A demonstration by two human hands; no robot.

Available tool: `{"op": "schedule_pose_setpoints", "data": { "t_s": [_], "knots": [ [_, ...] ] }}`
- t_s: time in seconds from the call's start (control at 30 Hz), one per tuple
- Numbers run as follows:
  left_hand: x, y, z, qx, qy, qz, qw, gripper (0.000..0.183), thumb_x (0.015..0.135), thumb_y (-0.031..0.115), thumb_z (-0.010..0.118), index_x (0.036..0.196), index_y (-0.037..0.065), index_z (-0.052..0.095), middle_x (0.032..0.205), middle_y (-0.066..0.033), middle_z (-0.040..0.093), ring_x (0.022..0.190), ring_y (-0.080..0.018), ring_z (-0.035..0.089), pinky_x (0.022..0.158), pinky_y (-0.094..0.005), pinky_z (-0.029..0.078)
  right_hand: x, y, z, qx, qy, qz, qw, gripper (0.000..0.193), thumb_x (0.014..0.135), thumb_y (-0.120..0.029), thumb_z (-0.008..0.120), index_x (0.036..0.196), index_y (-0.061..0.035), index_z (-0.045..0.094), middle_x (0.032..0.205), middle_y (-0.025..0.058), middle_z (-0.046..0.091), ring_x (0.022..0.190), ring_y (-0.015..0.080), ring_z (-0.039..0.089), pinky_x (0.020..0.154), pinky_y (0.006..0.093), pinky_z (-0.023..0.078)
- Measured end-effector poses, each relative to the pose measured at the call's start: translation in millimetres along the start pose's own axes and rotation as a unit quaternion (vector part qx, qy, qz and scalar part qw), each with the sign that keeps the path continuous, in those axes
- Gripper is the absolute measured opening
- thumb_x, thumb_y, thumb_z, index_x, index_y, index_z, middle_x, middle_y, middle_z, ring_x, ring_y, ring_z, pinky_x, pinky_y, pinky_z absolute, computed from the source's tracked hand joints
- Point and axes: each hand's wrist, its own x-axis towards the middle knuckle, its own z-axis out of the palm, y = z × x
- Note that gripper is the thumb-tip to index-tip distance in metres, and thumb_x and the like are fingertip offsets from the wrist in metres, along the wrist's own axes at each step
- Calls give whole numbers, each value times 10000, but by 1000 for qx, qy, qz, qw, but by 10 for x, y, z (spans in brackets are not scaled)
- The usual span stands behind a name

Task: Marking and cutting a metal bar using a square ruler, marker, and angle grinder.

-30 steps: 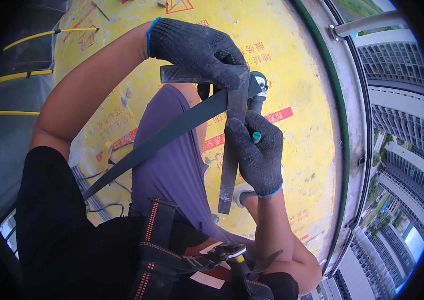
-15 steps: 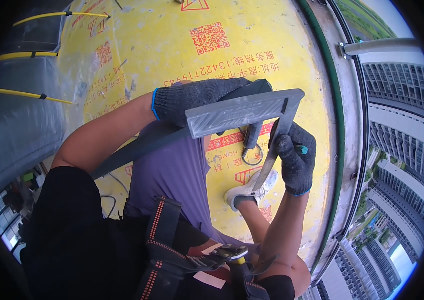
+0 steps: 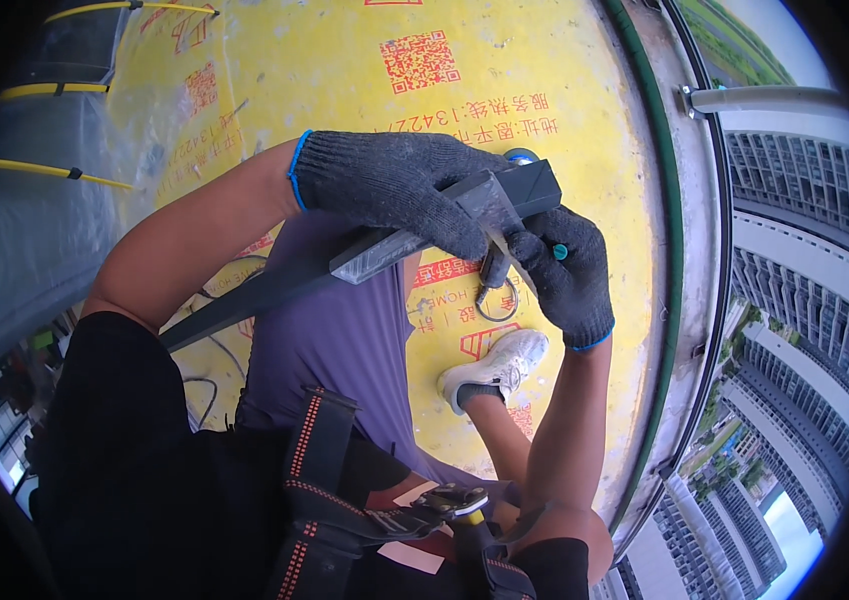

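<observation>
Plastic sheeting (image 3: 55,230) with yellow-and-black rods (image 3: 55,172) hangs at the far left; from near it a dark grey metal bar (image 3: 270,287) slants up over a purple-trousered leg (image 3: 330,345) to its squared end beside the right hand. The left hand (image 3: 390,185), in a dark knitted glove, grips the bar's upper part and presses a grey try square (image 3: 385,257) on it, fingers bent over the square's corner. Below, a white sneaker (image 3: 500,368) stands on yellow floor covering (image 3: 585,420) printed in red. The right hand (image 3: 570,280), also gloved, is closed on a green-ended marker (image 3: 561,252), fingertips at the square's blade. Beyond run a green hose (image 3: 683,230) and tower blocks (image 3: 805,190)
</observation>
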Motion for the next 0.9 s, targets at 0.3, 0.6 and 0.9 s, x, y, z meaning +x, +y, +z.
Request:
{"op": "schedule_pose_setpoints", "data": {
  "t_s": [0.3,0.6,0.9],
  "knots": [
    [58,-9,136,490,162,245,821,397,954,217,791,1261,-15,692,1017,-199,756,879,-302,728,819,-410,573,57,109,189,-28,91,-31,995,142,966,-134,748,935,4,752,767,119,640,697,232,618,655,366,474],
    [134,-87,183,316,156,170,920,373,1001,241,738,1246,-33,675,977,-194,753,871,-321,731,794,-421,573,23,144,190,-30,88,1,996,161,965,-162,753,903,-16,730,774,141,639,718,291,631,688,402,487],
    [96,-36,177,569,122,268,768,220,962,177,706,1090,-1,700,1073,-215,684,1008,-377,694,841,-495,581,73,169,192,-58,97,-29,993,96,982,-118,716,973,-26,742,849,158,678,747,315,670,708,418,505]
  ]
}}
